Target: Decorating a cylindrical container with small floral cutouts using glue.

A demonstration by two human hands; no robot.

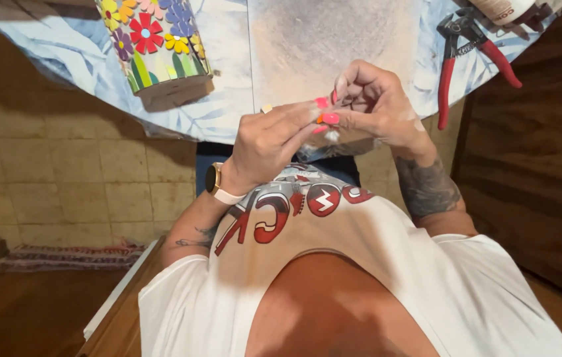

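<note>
Tiled wall and floor lie beyond the desk edge. Both hands meet just off that edge: the left hand and right hand pinch a small pale piece between fingertips. Dropped, it would likely fall past the lap. Pliers and a flowered vase stand well apart, leaving room.

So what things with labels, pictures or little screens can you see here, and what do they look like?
White container: top right table edge, rounded, label partly cut off.
Watch: on the left wrist, round dark face, gold rim, pale strap.
Flower pot: top left on the table, cylinder with colourful flowers.
</note>
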